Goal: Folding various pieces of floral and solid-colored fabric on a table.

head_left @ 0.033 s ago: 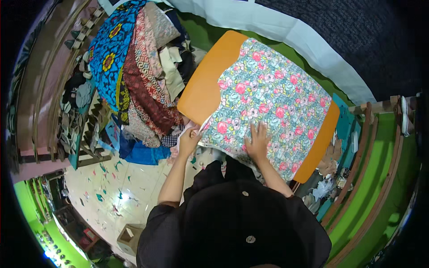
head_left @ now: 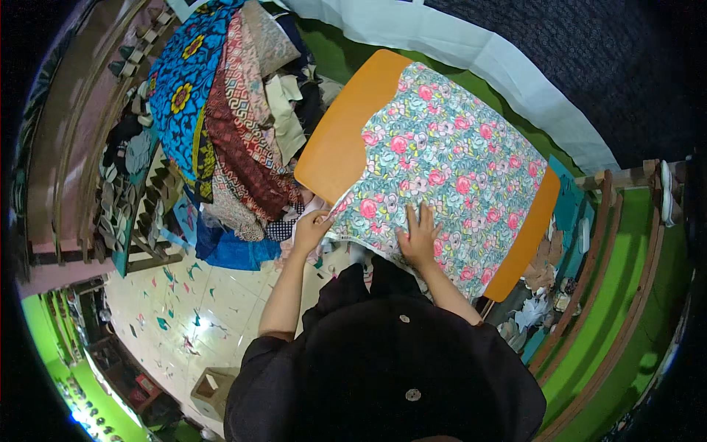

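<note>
A floral fabric [head_left: 449, 173] with pink roses on grey-green covers much of an orange-topped table [head_left: 335, 147]. Its left edge is wavy, and its near edge hangs over the front of the table. My left hand [head_left: 312, 230] is closed, with thumb and fingers pinching the fabric's near left corner. On top of the cloth, by its near edge, my right hand [head_left: 420, 237] lies flat with the fingers spread, holding nothing.
Left of the table is a heap of folded fabrics, including a blue flowered cloth [head_left: 188, 88] and a maroon patterned one [head_left: 239, 166]. Scraps [head_left: 163, 323] litter the tiled floor. Wooden racks [head_left: 607, 280] stand at right; a box [head_left: 213, 390] sits behind at left.
My right hand has shifted slightly left on the cloth. My left hand keeps its pinch at the corner, and the fabric lies nearly the same.
</note>
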